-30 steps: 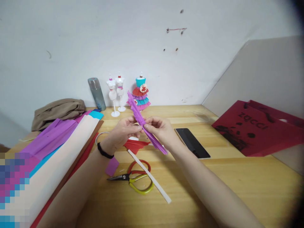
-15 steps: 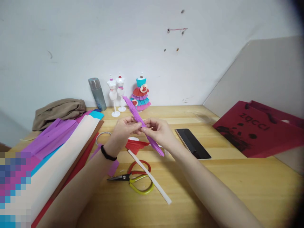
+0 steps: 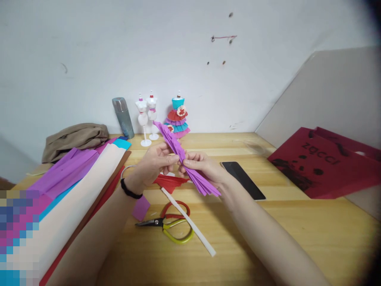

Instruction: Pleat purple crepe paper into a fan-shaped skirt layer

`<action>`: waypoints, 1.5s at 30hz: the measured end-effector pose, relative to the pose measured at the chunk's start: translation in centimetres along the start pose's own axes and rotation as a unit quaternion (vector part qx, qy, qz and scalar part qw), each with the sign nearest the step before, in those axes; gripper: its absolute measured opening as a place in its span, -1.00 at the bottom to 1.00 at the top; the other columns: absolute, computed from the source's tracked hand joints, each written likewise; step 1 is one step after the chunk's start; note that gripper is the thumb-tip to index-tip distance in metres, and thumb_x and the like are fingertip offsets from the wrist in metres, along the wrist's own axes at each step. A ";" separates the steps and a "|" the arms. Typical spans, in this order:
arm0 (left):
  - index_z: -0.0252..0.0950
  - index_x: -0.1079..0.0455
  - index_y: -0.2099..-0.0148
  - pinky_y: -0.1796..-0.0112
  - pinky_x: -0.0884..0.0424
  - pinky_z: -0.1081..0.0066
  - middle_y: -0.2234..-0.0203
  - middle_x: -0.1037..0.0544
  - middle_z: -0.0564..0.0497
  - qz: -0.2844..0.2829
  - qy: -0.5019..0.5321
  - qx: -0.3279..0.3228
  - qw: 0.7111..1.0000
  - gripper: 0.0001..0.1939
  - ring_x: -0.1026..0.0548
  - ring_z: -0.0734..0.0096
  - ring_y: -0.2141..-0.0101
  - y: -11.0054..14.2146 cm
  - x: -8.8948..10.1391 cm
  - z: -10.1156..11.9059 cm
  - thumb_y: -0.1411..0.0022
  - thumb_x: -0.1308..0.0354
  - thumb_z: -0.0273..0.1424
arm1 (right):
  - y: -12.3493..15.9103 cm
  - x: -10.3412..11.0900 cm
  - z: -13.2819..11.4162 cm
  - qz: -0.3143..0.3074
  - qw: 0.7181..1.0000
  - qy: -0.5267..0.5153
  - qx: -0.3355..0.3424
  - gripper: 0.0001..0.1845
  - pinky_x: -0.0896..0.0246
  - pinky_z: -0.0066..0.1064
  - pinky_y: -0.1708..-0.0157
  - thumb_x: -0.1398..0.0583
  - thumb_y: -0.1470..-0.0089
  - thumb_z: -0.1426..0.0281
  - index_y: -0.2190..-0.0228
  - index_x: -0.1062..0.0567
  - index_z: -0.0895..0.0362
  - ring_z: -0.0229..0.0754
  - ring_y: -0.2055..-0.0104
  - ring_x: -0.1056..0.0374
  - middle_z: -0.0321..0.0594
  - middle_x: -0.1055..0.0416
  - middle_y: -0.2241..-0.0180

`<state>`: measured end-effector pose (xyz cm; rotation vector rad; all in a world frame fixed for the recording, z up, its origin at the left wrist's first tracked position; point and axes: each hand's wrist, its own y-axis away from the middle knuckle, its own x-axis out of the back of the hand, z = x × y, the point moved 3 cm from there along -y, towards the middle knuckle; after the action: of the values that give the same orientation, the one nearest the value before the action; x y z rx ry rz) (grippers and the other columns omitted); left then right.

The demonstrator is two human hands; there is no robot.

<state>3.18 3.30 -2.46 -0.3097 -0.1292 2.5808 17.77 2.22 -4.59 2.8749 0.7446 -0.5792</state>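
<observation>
A bundle of folded purple crepe paper is pinched at its middle by both hands, slanting from upper left to lower right with its near end fanned into layers. My left hand grips it from the left, thumb against the paper. From the right, my right hand closes on it with thumb and fingers. Beneath the hands lies gathered red crepe paper, partly hidden. Closer to me, scissors with one red and one yellow handle rest on the table, a white strip crossing over their handles.
Crepe paper sheets in several colours lie at left, by a brown cloth. Along the wall stand a flask, two white mannequins and a mannequin in a ruffled dress. A phone and a red bag are at right.
The narrow purple bundle has spread, its near end fanning out into separate layers. My right hand has shifted slightly right and down; both hands still hold the paper.
</observation>
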 end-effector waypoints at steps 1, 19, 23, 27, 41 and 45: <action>-0.33 -0.41 0.18 0.64 -0.15 0.56 0.47 -0.50 0.05 -0.008 0.007 0.002 1.000 -0.69 -0.31 0.65 0.63 0.0 0.1 0.0 -0.01 -0.33 -0.38 | 0.0 0.0 0.0 -0.011 1.000 -0.006 -0.007 -0.71 -0.33 -0.49 0.48 -0.43 0.25 0.28 0.56 -0.49 0.19 -0.32 0.56 -0.39 -0.30 -0.47 0.60; -0.41 -0.38 0.14 0.61 -0.29 0.57 0.60 -0.50 0.10 0.007 0.040 -0.008 0.999 -0.58 -0.39 0.62 0.66 0.0 -0.5 0.1 0.08 -0.37 -0.45 | -0.1 -0.2 0.4 -0.059 0.997 -0.053 -0.012 -0.70 -0.39 -0.55 0.48 -0.44 0.21 0.30 0.50 -0.53 0.24 -0.31 0.52 -0.44 -0.24 -0.51 0.55; -0.41 -0.39 0.17 0.60 -0.28 0.59 0.61 -0.48 0.10 0.020 0.028 -0.016 0.999 -0.63 -0.37 0.63 0.65 0.0 -0.5 0.3 0.06 -0.35 -0.45 | 0.1 -0.3 0.3 -0.059 0.997 -0.053 -0.005 -0.71 -0.39 -0.56 0.46 -0.43 0.20 0.30 0.49 -0.53 0.24 -0.33 0.52 -0.43 -0.23 -0.51 0.55; -0.42 -0.38 0.16 0.62 -0.23 0.58 0.62 -0.47 0.10 0.029 0.012 -0.021 0.999 -0.62 -0.35 0.63 0.65 -0.1 -0.5 0.3 0.05 -0.35 -0.43 | 0.1 -0.4 0.3 -0.053 0.997 -0.047 0.001 -0.73 -0.37 -0.56 0.45 -0.42 0.17 0.31 0.50 -0.52 0.24 -0.34 0.52 -0.42 -0.24 -0.50 0.56; -0.39 -0.35 0.03 0.62 -0.22 0.54 0.52 -0.51 0.07 0.050 -0.007 -0.031 0.998 -0.44 -0.39 0.57 0.61 -0.1 -0.3 -0.4 0.10 -0.40 -0.41 | 0.0 -0.1 0.2 -0.010 1.000 0.015 -0.004 -0.66 -0.25 -0.60 0.54 -0.44 0.25 0.24 0.51 -0.54 0.24 -0.38 0.58 -0.38 -0.25 -0.51 0.58; -0.41 -0.35 0.02 0.62 -0.23 0.55 0.52 -0.51 0.06 0.048 -0.003 -0.029 0.998 -0.43 -0.39 0.56 0.61 -0.2 -0.4 -0.5 0.11 -0.40 -0.39 | 0.0 -0.1 0.2 0.000 1.000 0.015 0.002 -0.66 -0.26 -0.59 0.51 -0.45 0.28 0.24 0.53 -0.54 0.23 -0.38 0.56 -0.38 -0.26 -0.51 0.59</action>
<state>3.69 3.29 -2.84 -0.3359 -0.1951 2.6774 17.59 2.18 -4.73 2.8929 0.7478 -0.5387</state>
